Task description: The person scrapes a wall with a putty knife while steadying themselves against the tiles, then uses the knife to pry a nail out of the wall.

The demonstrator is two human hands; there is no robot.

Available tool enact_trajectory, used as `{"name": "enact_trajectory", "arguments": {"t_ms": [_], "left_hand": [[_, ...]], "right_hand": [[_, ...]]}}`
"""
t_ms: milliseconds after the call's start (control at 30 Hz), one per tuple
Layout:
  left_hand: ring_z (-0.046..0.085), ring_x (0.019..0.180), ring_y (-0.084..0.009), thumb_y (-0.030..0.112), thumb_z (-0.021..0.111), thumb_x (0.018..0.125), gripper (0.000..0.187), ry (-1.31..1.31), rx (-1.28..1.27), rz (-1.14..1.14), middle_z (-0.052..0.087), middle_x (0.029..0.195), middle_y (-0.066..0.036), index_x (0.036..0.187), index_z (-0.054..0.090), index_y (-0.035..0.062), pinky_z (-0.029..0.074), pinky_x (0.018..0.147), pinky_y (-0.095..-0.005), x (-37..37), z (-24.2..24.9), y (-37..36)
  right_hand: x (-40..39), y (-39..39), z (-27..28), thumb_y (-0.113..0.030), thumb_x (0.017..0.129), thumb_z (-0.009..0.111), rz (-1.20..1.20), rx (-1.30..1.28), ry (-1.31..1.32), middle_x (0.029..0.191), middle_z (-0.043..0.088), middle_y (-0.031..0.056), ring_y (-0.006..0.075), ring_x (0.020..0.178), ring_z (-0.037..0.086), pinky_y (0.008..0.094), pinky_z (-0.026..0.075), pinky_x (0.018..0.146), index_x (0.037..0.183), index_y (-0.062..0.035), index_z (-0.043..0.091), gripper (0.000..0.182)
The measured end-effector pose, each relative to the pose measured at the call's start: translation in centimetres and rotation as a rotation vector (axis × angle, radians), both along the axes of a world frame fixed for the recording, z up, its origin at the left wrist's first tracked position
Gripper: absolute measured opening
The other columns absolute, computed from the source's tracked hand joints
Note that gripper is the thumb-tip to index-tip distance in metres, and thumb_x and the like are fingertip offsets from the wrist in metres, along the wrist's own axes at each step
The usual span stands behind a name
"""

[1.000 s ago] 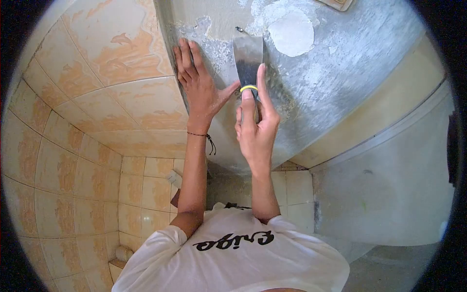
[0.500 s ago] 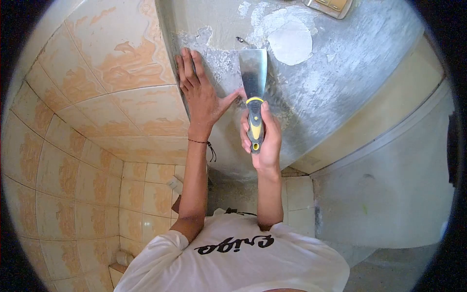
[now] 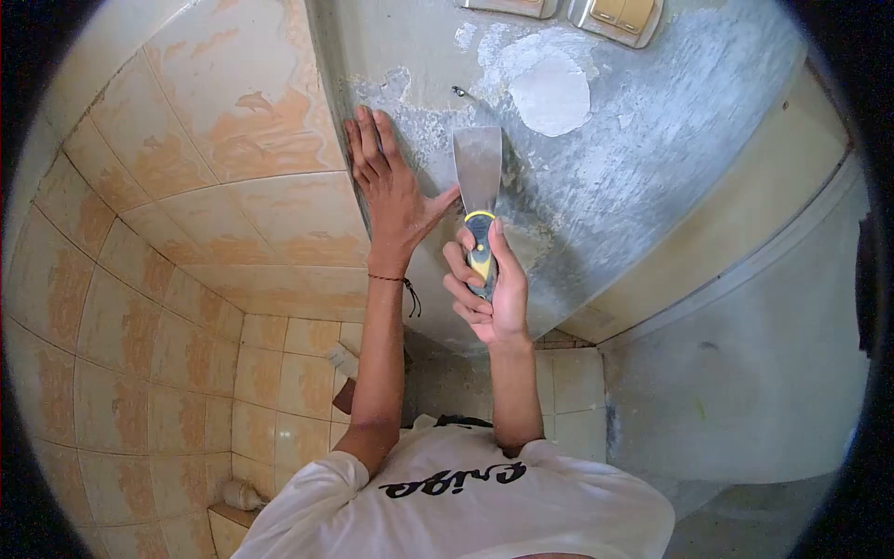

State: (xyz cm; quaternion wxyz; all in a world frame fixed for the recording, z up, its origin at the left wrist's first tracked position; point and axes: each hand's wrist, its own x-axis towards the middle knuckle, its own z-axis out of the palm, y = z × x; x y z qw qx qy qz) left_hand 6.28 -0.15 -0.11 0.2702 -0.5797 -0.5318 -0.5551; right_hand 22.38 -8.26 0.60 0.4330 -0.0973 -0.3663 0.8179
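My right hand [image 3: 494,284] is wrapped round the black and yellow handle of a scraper [image 3: 478,168], whose wide metal blade points up, away from me. Grey wall surface [image 3: 643,168] with rough, flaking patches lies behind the blade. Flat on that wall, by its left edge, rests my left hand [image 3: 386,191], fingers stretched up and thumb out towards the blade. A round white patch [image 3: 550,93] shows above and right of the blade. A small dark piece [image 3: 459,91] sticks out of the wall just above the blade.
Two switch plates [image 3: 622,17] are at the top edge of the view. Tiled wall [image 3: 251,140] with orange patterns runs along the left. At the right is a pale door-like panel [image 3: 726,214]. A small object [image 3: 242,495] stands on a ledge at lower left.
The scraper and my right hand have moved down towards me, and the grip's fingers are more spread. My left hand remains on the wall. The view has shifted slightly, showing more of the switch plates.
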Motion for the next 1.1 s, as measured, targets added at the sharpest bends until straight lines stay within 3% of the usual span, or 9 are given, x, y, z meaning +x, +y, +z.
{"name": "enact_trajectory", "arguments": {"t_ms": [1100], "left_hand": [[0.008,0.155,-0.0466,0.050,0.092,0.060,0.143,0.003,-0.025,-0.011,0.007,0.169,-0.025,0.163,0.006,-0.0012,0.013,0.124,-0.0548,0.0,0.1,-0.3]], "right_hand": [[-0.3,0.7,0.9,-0.055,0.108,0.039,-0.012,0.014,-0.013,0.062,0.032,-0.0054,0.0023,0.039,0.020,0.0176,0.014,0.030,0.092,-0.0142,0.044,0.045]]}}
